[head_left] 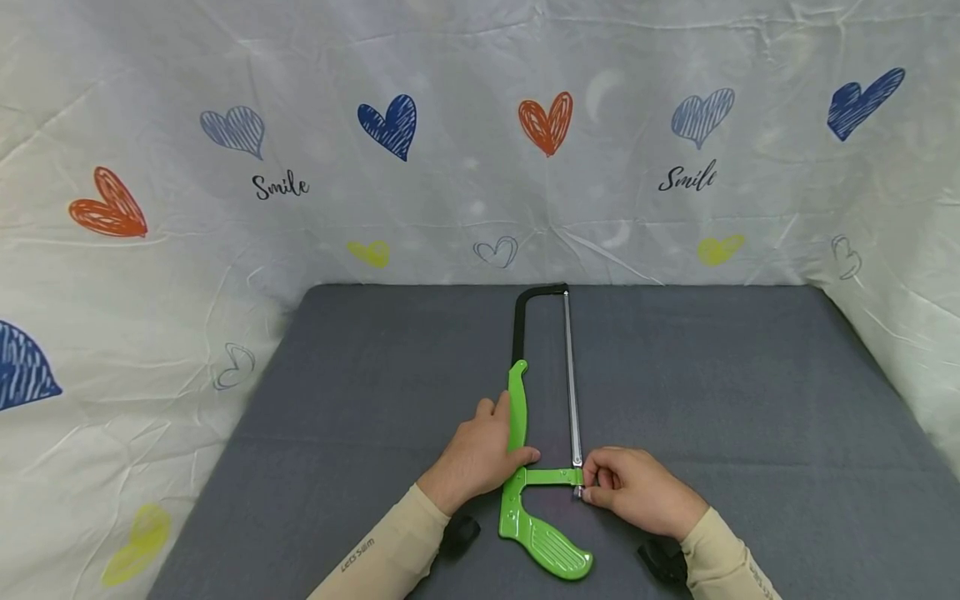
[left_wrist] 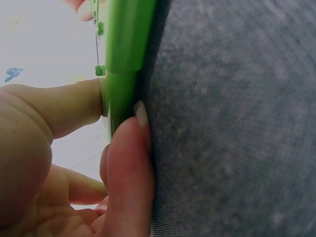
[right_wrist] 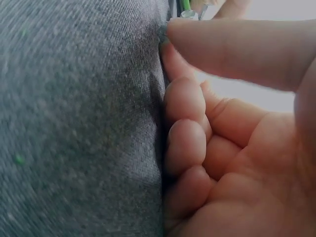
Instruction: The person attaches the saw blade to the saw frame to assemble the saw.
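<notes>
A hacksaw lies flat on the grey cloth, with a green handle (head_left: 551,546), a black front bow (head_left: 519,329) and a silver blade (head_left: 572,375) along its right side. My left hand (head_left: 483,450) grips the green part of the frame (head_left: 517,408) above the handle, thumb across the top. The left wrist view shows thumb and fingers on either side of this green frame (left_wrist: 129,39). At the blade's near end, my right hand (head_left: 645,487) pinches the small metal wing nut (head_left: 577,492) between thumb and index finger. Its other fingers are curled in against the cloth.
Grey cloth (head_left: 375,358) covers the table. A white sheet (head_left: 450,192) printed with hearts and "Smile" hangs behind and at the sides. Black wrist cameras sit under the left wrist (head_left: 459,535) and right wrist (head_left: 663,560).
</notes>
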Demonstrator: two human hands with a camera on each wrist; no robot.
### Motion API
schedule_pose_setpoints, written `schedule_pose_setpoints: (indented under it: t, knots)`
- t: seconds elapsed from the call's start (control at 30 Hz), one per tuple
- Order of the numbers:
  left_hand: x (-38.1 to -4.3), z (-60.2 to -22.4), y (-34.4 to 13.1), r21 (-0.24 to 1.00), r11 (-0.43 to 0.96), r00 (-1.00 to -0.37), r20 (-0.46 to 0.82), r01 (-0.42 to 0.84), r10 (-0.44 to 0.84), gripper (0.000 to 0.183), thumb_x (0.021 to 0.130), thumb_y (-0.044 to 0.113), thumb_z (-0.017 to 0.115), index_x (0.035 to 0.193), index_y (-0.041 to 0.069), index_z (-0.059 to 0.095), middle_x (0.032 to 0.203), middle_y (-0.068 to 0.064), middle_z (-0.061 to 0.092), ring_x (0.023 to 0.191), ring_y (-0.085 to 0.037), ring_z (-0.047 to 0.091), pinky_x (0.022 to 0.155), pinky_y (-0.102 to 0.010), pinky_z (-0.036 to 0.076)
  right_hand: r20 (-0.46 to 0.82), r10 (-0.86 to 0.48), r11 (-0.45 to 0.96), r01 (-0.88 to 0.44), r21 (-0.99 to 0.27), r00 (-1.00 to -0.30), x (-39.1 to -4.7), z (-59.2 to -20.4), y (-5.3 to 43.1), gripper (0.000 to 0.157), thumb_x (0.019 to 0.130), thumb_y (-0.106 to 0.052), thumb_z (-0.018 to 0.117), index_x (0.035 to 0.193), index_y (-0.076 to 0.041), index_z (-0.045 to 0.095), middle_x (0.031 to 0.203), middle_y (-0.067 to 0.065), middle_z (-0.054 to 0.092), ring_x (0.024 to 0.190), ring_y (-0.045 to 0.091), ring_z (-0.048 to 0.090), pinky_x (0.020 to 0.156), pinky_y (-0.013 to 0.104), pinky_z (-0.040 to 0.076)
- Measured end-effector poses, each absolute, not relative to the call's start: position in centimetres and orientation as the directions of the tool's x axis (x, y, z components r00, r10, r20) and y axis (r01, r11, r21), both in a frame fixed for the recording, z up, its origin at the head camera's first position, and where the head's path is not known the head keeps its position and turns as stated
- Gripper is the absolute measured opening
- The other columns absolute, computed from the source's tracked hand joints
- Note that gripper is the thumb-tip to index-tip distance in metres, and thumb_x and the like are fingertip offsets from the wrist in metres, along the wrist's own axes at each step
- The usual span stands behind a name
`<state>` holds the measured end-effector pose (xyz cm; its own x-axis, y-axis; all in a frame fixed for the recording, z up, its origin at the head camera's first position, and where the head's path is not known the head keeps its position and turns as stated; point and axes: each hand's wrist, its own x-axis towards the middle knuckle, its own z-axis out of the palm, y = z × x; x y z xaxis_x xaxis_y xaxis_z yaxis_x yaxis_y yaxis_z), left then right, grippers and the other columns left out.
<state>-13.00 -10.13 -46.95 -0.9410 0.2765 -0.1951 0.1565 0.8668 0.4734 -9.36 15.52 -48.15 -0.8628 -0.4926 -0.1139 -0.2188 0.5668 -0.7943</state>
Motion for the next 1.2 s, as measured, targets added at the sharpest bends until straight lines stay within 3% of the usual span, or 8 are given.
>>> schedule_pose_setpoints:
  t: [0.17, 0.37, 0.47, 1.03, 1.2]
  knots:
    - [-13.02, -46.94, -10.14, 0.472, 0.868, -0.943, -0.192, 0.155, 0.273, 0.102, 0.096, 0.043, 0.083, 0.166, -0.008, 0.03, 0.145, -0.032, 0.052, 0.079, -0.029, 0.064, 0.073, -0.042, 0.058, -0.113, -0.469, 0.588, -0.214, -0.78, -0.876, -9.35, -47.88, 15.47, 0.015, 0.096, -0.014, 0.073, 0.085, -0.023, 0.069, 0.068, -0.013, 0.05, 0.058, 0.0, 0.044, 0.058, 0.022, 0.038]
    - [-13.01, -47.02, -10.05, 0.468, 0.871, -0.942, -0.2, 0.149, 0.268, 0.102, 0.096, 0.043, 0.083, 0.167, -0.008, 0.03, 0.145, -0.032, 0.052, 0.08, -0.028, 0.064, 0.075, -0.042, 0.059, -0.137, -0.422, 0.623, -0.176, -0.763, -0.896, -9.05, -48.08, 14.96, 0.037, 0.098, -0.048, 0.078, 0.074, -0.024, 0.064, 0.065, -0.013, 0.048, 0.056, 0.002, 0.045, 0.055, 0.022, 0.037]
    - [-13.02, -47.0, -10.03, 0.469, 0.872, -0.943, -0.204, 0.143, 0.265, 0.102, 0.096, 0.044, 0.083, 0.167, -0.007, 0.029, 0.146, -0.031, 0.052, 0.081, -0.028, 0.064, 0.077, -0.043, 0.059, -0.136, -0.407, 0.636, -0.174, -0.752, -0.903, -8.99, -48.23, 14.7, 0.042, 0.095, -0.055, 0.08, 0.072, -0.025, 0.062, 0.064, -0.013, 0.046, 0.055, 0.002, 0.043, 0.054, 0.023, 0.035]
    - [-12.99, -47.04, -10.06, 0.472, 0.867, -0.945, -0.181, 0.159, 0.272, 0.102, 0.096, 0.042, 0.084, 0.166, -0.009, 0.031, 0.143, -0.032, 0.053, 0.081, -0.03, 0.064, 0.077, -0.045, 0.059, -0.072, -0.456, 0.599, -0.245, -0.763, -0.887, -9.15, -48.13, 14.91, 0.028, 0.097, -0.036, 0.079, 0.076, -0.024, 0.065, 0.069, -0.013, 0.05, 0.058, 0.0, 0.045, 0.057, 0.022, 0.038]
    - [-12.95, -47.01, -10.05, 0.469, 0.869, -0.946, -0.182, 0.158, 0.27, 0.102, 0.096, 0.042, 0.084, 0.166, -0.009, 0.031, 0.143, -0.032, 0.053, 0.081, -0.03, 0.064, 0.077, -0.045, 0.059, -0.086, -0.457, 0.598, -0.235, -0.766, -0.885, -9.15, -48.02, 14.99, 0.026, 0.097, -0.036, 0.079, 0.078, -0.024, 0.066, 0.07, -0.013, 0.052, 0.058, 0.0, 0.046, 0.057, 0.022, 0.039]
